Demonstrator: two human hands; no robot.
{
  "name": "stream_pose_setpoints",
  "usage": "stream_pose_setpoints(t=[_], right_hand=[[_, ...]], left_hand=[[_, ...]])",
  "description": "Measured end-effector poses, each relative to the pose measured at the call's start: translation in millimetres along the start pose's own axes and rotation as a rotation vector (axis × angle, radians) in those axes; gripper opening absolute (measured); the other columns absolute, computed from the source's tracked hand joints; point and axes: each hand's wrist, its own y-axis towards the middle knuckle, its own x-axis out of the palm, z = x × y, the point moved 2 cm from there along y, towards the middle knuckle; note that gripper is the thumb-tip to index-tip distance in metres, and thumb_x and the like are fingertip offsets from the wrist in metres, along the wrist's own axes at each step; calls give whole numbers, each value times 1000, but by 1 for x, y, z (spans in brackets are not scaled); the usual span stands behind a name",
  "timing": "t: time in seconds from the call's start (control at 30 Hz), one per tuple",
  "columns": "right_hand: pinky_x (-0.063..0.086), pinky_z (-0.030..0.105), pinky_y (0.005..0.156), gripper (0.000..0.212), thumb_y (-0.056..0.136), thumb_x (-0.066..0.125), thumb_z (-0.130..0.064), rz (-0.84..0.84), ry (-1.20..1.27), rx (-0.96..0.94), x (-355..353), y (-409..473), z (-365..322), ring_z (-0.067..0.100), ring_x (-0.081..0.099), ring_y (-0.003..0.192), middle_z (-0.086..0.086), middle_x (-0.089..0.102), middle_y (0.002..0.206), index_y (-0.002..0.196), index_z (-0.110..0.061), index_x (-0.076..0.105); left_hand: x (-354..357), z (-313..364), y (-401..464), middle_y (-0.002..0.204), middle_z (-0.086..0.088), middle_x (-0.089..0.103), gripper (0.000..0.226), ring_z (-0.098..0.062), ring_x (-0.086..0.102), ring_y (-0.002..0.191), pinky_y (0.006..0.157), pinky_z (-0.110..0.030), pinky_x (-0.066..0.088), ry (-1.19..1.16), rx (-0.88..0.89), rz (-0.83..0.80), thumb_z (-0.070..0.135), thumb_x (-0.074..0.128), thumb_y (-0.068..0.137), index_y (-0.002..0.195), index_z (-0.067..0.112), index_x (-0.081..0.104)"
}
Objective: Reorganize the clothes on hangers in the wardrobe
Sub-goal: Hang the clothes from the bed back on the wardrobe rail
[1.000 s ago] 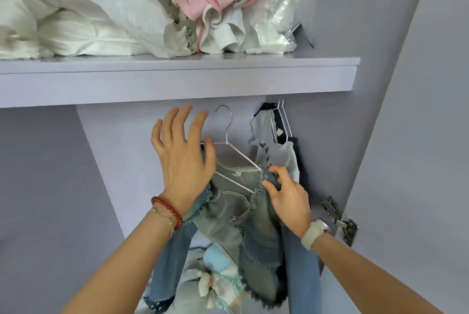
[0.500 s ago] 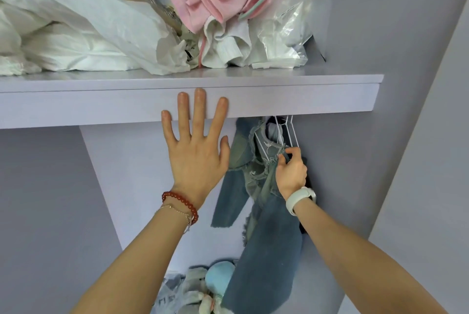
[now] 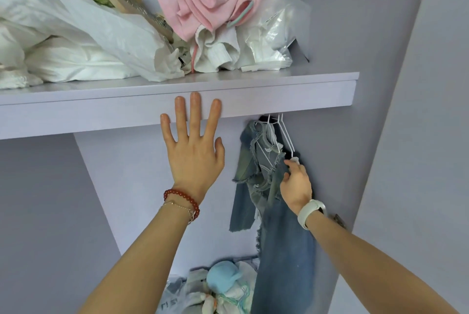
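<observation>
Lilac wardrobe shelf (image 3: 279,90) piled with bags; below, denim clothes (image 3: 276,224) on white hangers (image 3: 284,133) far right. Left hand (image 3: 194,153) flat, fingers spread; right hand (image 3: 295,184) pinching denim.

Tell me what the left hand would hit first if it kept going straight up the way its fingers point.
The left hand points straight up with spread fingers, their tips already over the shelf's front edge. That edge would likely come first, though the picture does not show whether they already touch it.

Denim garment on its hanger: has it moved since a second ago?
Yes. The denim garment went up and right, from mid-wardrobe to hang just under the shelf by the right wall.
</observation>
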Motion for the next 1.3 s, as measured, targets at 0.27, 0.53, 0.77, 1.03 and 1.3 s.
stream_pose_setpoints(t=[0.27, 0.53, 0.77, 1.03, 1.3], right_hand=[[32, 37, 104, 48, 91, 44, -8, -18, -191, -155, -60, -99, 4, 31, 40, 119, 12, 42, 138, 138, -7, 35], [41, 43, 99, 47, 91, 47, -9, -15, -277, 15, -121, -305, 80, 32, 38, 127, 14, 40, 141, 138, -9, 38], [27, 37, 109, 47, 95, 37, -22, -28, -511, 544, -205, -526, 168, 24, 30, 133, 3, 30, 148, 142, -21, 30], [21, 40, 112, 47, 96, 34, -25, 202, -669, 1093, -320, -708, 218, 22, 21, 137, 5, 29, 149, 142, -20, 29], [34, 42, 106, 43, 96, 34, -17, 508, -454, 1582, -427, -866, 305, 28, 34, 129, 12, 36, 143, 138, -11, 34]], left_hand=[[-30, 19, -35, 152, -17, 17, 75, -38, 9, 141, 108, -61, 7, -321, -153, -258, 20, 59, 79, 145, 19, 24], [-96, 113, -230, 151, -8, 25, 54, -25, 17, 141, 111, -53, 8, -657, 31, -830, 23, 50, 89, 141, 17, 35], [-207, 225, -350, 138, -10, 46, 46, -29, 37, 132, 106, -52, 27, -941, 624, -1095, 16, 54, 85, 131, 10, 49], [-345, 386, -417, 145, -13, 37, 48, -32, 28, 136, 106, -52, 29, -1209, 1161, -1092, 23, 50, 90, 136, 12, 42], [-488, 554, -501, 148, -10, 29, 49, -24, 26, 135, 110, -44, 26, -1313, 1515, -1229, 26, 45, 92, 139, 14, 36]])
